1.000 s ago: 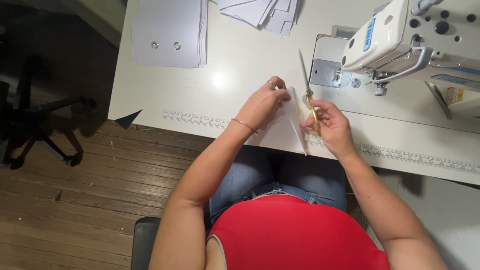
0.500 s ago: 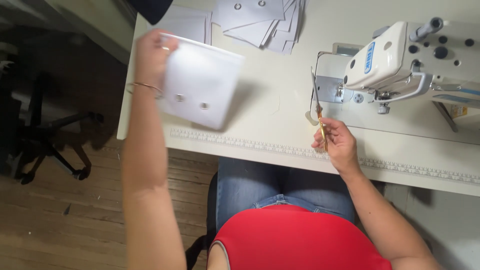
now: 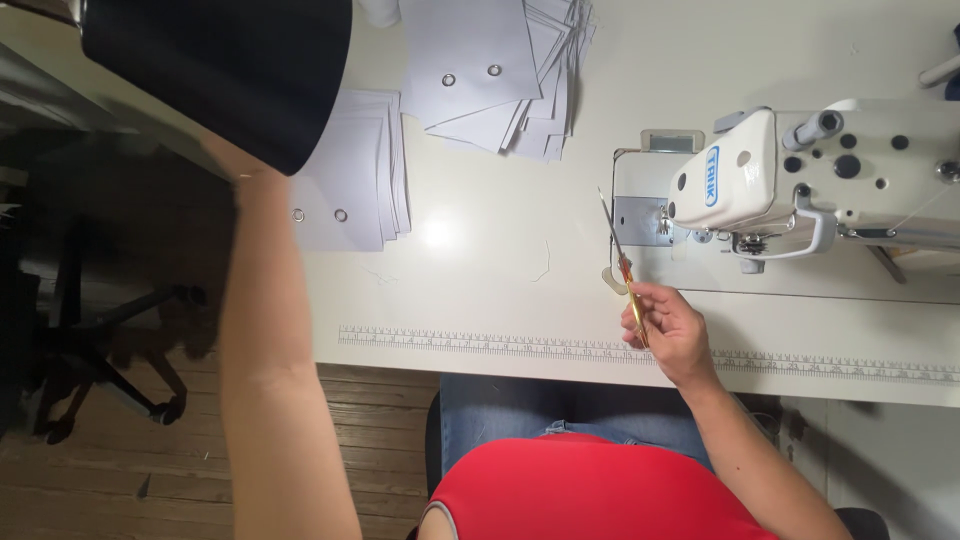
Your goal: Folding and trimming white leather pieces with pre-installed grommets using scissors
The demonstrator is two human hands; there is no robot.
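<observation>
My right hand (image 3: 672, 335) rests near the front edge of the white table (image 3: 480, 290). It grips a pair of slim scissors (image 3: 620, 255) with a gold and red handle, blades pointing away towards the sewing machine (image 3: 830, 170). My left forearm (image 3: 265, 330) reaches up and to the left. Its hand is hidden behind a black object (image 3: 230, 70) at the top left. Next to that object lies a stack of white fabric pieces with metal eyelets (image 3: 360, 190).
A looser pile of white eyelet pieces (image 3: 500, 70) lies at the back of the table. A measuring strip (image 3: 500, 342) runs along the front edge. A black chair base (image 3: 100, 340) stands on the wooden floor at left.
My left hand lifted a white eyelet piece from in front of me and swung it left and up; the hand is now out of sight. My right hand kept the scissors.
</observation>
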